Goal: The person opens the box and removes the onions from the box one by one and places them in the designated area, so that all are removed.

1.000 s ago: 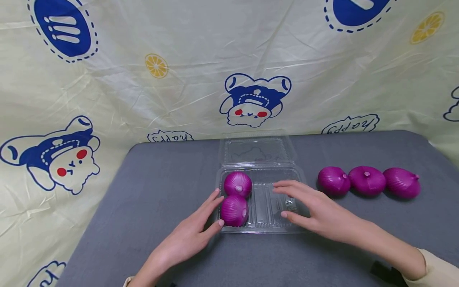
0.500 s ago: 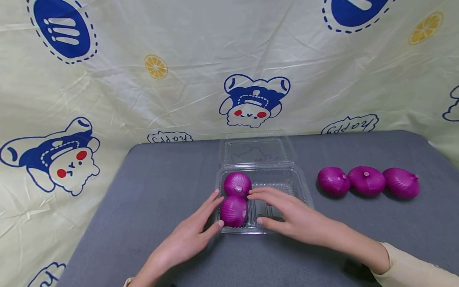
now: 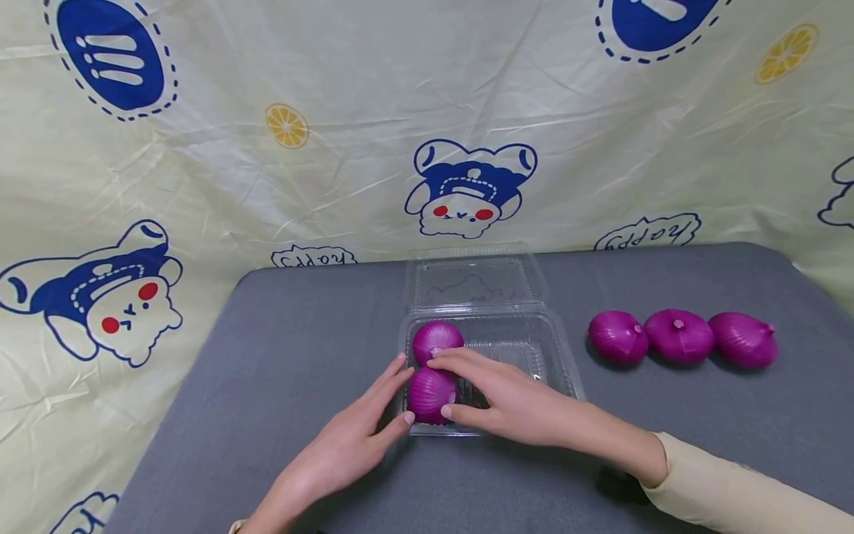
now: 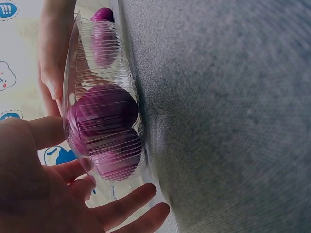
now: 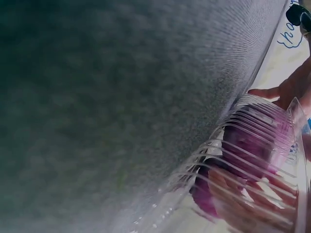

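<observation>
A clear plastic clamshell box (image 3: 563,360) lies on the grey table with its lid (image 3: 477,278) laid back. Two purple onions sit along its left side, a far onion (image 3: 434,340) and a near onion (image 3: 428,397). My left hand (image 3: 356,430) rests against the box's left rim, fingers extended and spread. In the left wrist view, its thumb (image 4: 46,131) is at the rim. My right hand (image 3: 517,408) reaches over the box, its fingertips at the right side of the onions; fingers show through the ribbed wall in the right wrist view. Firm contact cannot be made out.
A row of three more purple onions (image 3: 679,337) lies on the table to the right of the box. Behind the table hangs a pale printed cloth (image 3: 360,170). The table's left edge slants down to the left.
My right hand has moved left across the box, from its right half to the two onions. The left hand has stayed at the left rim, and the onions look unmoved.
</observation>
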{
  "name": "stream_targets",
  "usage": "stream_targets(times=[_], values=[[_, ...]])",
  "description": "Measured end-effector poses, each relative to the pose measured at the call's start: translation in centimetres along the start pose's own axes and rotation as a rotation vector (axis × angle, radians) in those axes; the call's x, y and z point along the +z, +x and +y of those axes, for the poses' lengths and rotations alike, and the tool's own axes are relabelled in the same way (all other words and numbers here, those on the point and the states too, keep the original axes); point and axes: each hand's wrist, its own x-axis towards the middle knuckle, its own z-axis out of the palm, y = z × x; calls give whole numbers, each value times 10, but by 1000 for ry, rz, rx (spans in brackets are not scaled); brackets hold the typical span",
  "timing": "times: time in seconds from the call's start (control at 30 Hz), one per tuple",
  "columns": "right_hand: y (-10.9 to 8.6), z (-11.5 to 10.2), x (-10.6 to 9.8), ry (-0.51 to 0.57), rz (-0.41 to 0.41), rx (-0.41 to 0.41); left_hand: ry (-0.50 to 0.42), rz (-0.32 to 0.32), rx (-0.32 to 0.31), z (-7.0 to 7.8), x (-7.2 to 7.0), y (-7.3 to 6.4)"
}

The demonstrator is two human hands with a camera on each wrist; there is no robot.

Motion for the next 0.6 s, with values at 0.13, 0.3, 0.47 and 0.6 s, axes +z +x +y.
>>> stream_targets(times=[0.13,0.3,0.47,0.6], values=[[5,-1,3,0,6,-9,-5,-3,-5,0,0,0],[11,-1,7,-16,1,-6,-7,-6,-9,1,-1,-1],[14,-2,10,-17,6,0,-5,-1,-1,1,0,-1],[16,-3,12,13,21,14,0,3,-4,0,0,-1]])
